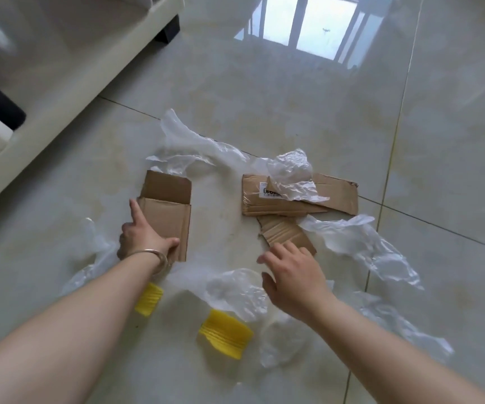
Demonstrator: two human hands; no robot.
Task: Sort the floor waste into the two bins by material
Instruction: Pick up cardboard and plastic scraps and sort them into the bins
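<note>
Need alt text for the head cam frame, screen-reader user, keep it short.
Left hand grips the near edge of a folded cardboard piece on a glossy tiled floor, while the open right hand reaches toward a torn cardboard scrap. Crumpled clear plastic film and two yellow pieces lie scattered around.

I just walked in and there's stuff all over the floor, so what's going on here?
A person is clearing up packaging waste scattered on the tiled floor. The left hand grips a folded cardboard piece by its near edge. The right hand reaches, fingers spread, over a smaller cardboard scrap, not holding anything. More cardboard, crumpled clear plastic and two yellow pieces lie around. No bins are in view.
</note>
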